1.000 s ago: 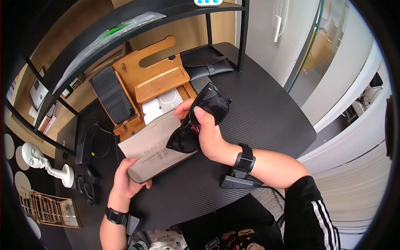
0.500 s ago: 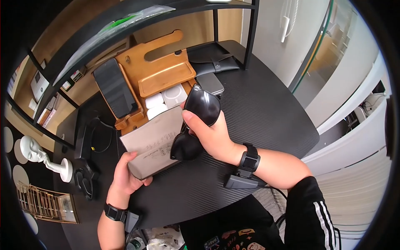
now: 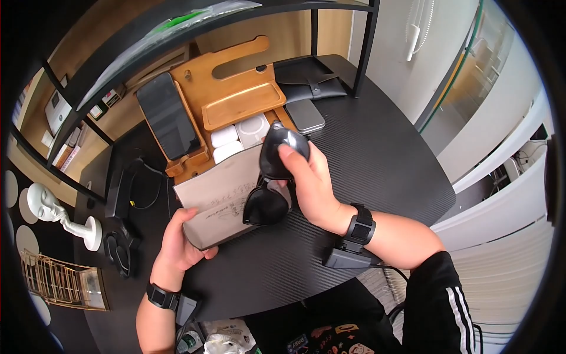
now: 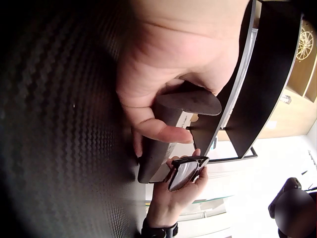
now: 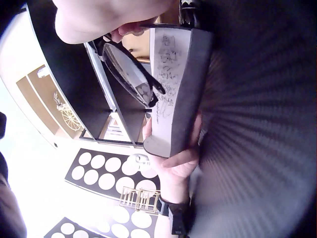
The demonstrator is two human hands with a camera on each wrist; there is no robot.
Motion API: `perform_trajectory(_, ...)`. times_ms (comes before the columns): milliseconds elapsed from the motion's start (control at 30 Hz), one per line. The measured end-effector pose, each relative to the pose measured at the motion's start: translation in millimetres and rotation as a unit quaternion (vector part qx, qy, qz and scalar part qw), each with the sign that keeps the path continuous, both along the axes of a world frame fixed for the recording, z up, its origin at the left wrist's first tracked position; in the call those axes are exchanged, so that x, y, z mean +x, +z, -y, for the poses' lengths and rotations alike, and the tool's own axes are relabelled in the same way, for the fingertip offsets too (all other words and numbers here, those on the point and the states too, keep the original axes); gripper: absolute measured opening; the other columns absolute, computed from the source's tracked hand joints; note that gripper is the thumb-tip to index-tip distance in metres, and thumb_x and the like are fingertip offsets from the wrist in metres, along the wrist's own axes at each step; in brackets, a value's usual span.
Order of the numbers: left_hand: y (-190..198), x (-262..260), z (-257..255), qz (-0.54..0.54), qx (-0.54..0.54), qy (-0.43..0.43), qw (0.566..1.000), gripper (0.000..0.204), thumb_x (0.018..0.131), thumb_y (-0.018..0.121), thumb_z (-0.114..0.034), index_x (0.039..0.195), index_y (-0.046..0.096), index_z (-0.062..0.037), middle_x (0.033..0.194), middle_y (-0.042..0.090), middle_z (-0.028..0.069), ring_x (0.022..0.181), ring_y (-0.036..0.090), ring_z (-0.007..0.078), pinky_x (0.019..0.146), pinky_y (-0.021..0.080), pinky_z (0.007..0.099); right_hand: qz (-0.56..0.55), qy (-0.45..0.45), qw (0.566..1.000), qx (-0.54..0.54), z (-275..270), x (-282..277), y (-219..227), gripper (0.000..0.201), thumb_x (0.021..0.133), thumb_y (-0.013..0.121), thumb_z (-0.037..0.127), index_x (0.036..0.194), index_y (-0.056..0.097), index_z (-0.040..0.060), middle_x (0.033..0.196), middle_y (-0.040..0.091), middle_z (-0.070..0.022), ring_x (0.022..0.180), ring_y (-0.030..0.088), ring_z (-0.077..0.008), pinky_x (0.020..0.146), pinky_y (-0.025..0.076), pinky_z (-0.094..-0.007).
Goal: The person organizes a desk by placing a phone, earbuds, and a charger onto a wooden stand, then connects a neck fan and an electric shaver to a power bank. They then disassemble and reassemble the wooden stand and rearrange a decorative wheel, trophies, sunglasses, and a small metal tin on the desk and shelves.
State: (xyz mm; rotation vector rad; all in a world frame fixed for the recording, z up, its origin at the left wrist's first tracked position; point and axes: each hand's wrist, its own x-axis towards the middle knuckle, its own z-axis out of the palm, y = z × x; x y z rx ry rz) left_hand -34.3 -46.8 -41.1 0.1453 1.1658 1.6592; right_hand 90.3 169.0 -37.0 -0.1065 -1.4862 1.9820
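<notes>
My left hand (image 3: pixel 180 242) grips the near left end of a grey glasses case (image 3: pixel 206 192), thumb on the top and fingers underneath. The case is flap-shaped with handwriting-like print on its pale face, visible also in the right wrist view. My right hand (image 3: pixel 318 192) pinches a pair of black sunglasses (image 3: pixel 268 205) by the upper lens, thumb on the lens front and the other fingers mostly hidden behind. The sunglasses' lower lens overlaps the right part of the case in the head view. In the left wrist view, the sunglasses (image 4: pixel 183 173) appear beyond the case's far end.
Behind the case stands a wooden organizer (image 3: pixel 244 106) bearing a phone (image 3: pixel 168 115) and white boxes. A grey flat case (image 3: pixel 305 115) and black pouch (image 3: pixel 312 85) lie right of it. A black shelf frame (image 3: pixel 365 53) rises at the back; a white head figure (image 3: pixel 65 215) stands left.
My right hand has turned the sunglasses more upright and brought the upper lens left, closer to the case. My left hand keeps its hold on the case. The head view has shifted slightly.
</notes>
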Motion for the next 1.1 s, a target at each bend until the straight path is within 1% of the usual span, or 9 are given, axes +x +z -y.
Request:
perform_trajectory(33, 0, 0, 0, 0.000, -0.001, -0.001, 1.000, 0.050, 0.081, 0.048, -0.041, 0.119, 0.048, -0.0084, 0.111, 0.058, 0.0113, 0.080, 0.060, 0.0244, 0.039, 0.040, 0.0312, -0.019, -0.001, 1.000, -0.023, 2, -2, 0, 0.018, 0.093, 0.051, 0.014, 0.107, 0.054, 0.0019, 0.086, 0.059, 0.0000, 0.072, 0.053, -0.0034, 0.060, 0.045, -0.0187)
perform_trajectory(167, -1, 0, 1, 0.006, -0.004, 0.004, 1.000, 0.050, 0.081, 0.049, -0.041, 0.119, 0.048, -0.0091, 0.110, 0.058, 0.0111, 0.080, 0.060, 0.0240, 0.039, 0.041, 0.0310, -0.040, 0.040, 0.997, -0.053, 4, -1, 5, 0.016, 0.093, 0.054, 0.013, 0.103, 0.053, 0.0016, 0.090, 0.061, -0.0018, 0.079, 0.058, -0.0056, 0.067, 0.053, -0.0236)
perform_trajectory(400, 0, -2, 3, 0.047, 0.019, 0.024, 0.998, 0.041, 0.083, 0.047, -0.038, 0.113, 0.051, -0.0092, 0.103, 0.061, 0.0094, 0.078, 0.060, 0.0241, 0.040, 0.039, 0.0318, -0.130, 0.053, 0.986, -0.095, -1, -8, -5, 0.010, 0.090, 0.057, 0.005, 0.097, 0.052, 0.0014, 0.092, 0.062, -0.0033, 0.081, 0.059, -0.0064, 0.072, 0.051, -0.0234)
perform_trajectory(600, 1, 0, 1, 0.037, -0.006, 0.043, 0.998, 0.042, 0.080, 0.050, -0.040, 0.109, 0.054, -0.0103, 0.095, 0.062, 0.0054, 0.073, 0.059, 0.0200, 0.038, 0.037, 0.0291, -0.098, 0.068, 0.992, -0.036, 4, -6, -3, 0.005, 0.089, 0.059, 0.004, 0.090, 0.055, 0.0018, 0.085, 0.061, 0.0010, 0.079, 0.056, -0.0042, 0.072, 0.046, -0.0203)
perform_trajectory(667, 1, -2, 0, 0.058, 0.002, 0.051, 0.997, 0.043, 0.078, 0.051, -0.040, 0.109, 0.054, -0.0105, 0.093, 0.061, 0.0038, 0.070, 0.058, 0.0177, 0.036, 0.035, 0.0273, -0.051, 0.093, 0.994, 0.030, 6, -4, -1, 0.006, 0.088, 0.060, 0.005, 0.090, 0.056, 0.0021, 0.084, 0.061, 0.0015, 0.079, 0.054, -0.0028, 0.071, 0.045, -0.0198)
perform_trajectory(767, 5, 2, -2, 0.085, 0.012, 0.079, 0.993, 0.040, 0.081, 0.049, -0.040, 0.108, 0.056, -0.0113, 0.087, 0.065, 0.0053, 0.061, 0.061, 0.0190, 0.031, 0.037, 0.0255, -0.023, 0.078, 0.992, 0.098, 8, -4, -3, 0.009, 0.086, 0.063, 0.007, 0.092, 0.061, 0.0003, 0.085, 0.062, -0.0009, 0.081, 0.055, -0.0055, 0.074, 0.045, -0.0219)
perform_trajectory(867, 7, 3, -3, 0.064, 0.013, 0.074, 0.995, 0.043, 0.079, 0.051, -0.039, 0.110, 0.054, -0.0101, 0.091, 0.062, 0.0029, 0.066, 0.059, 0.0166, 0.034, 0.036, 0.0261, -0.014, 0.069, 0.989, 0.127, 8, -5, -4, 0.014, 0.083, 0.066, 0.007, 0.094, 0.064, -0.0006, 0.089, 0.063, -0.0040, 0.086, 0.057, -0.0104, 0.079, 0.044, -0.0246)
perform_trajectory(933, 6, 1, -2, 0.064, 0.018, 0.068, 0.995, 0.043, 0.079, 0.051, -0.039, 0.110, 0.054, -0.0100, 0.091, 0.063, 0.0030, 0.066, 0.060, 0.0168, 0.034, 0.037, 0.0263, -0.040, 0.013, 0.982, 0.184, 7, -8, -8, 0.015, 0.081, 0.067, 0.006, 0.094, 0.063, 0.0003, 0.094, 0.062, -0.0050, 0.090, 0.055, -0.0114, 0.082, 0.043, -0.0259)
perform_trajectory(1100, 3, 0, -3, 0.065, 0.035, 0.059, 0.996, 0.042, 0.079, 0.050, -0.038, 0.111, 0.054, -0.0098, 0.092, 0.063, 0.0040, 0.066, 0.062, 0.0173, 0.033, 0.039, 0.0265, -0.016, 0.029, 0.985, 0.168, 7, -10, -12, 0.014, 0.078, 0.070, 0.006, 0.086, 0.059, 0.0016, 0.099, 0.059, -0.0065, 0.091, 0.054, -0.0139, 0.084, 0.042, -0.0272)
